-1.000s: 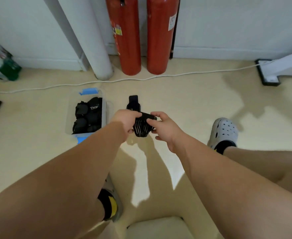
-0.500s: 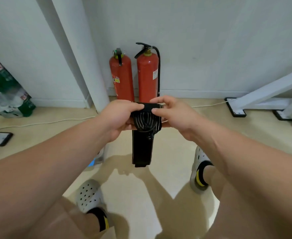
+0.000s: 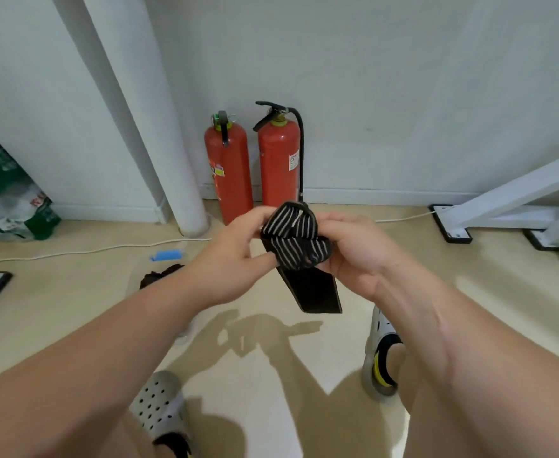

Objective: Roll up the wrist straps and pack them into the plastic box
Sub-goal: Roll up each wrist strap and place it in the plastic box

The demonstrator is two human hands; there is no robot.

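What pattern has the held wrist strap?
The wrist strap is black with white stripes; head view.

Nothing here can be read for certain. The left-hand fire extinguisher (image 3: 228,166) has a small yellow-and-white label on its front. The right-hand fire extinguisher (image 3: 278,160) has a white label on its side. The print on both is too small to make out. The wrapped bottle packs (image 3: 4,196) show red lettering, but it is too blurred to read.

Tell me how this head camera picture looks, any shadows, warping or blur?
Head view: the left hand, the right hand and the black-and-white striped wrist strap cast a dark shadow on the glossy beige floor; wide-angle distortion tilts the white round pillar; frame edges look soft.
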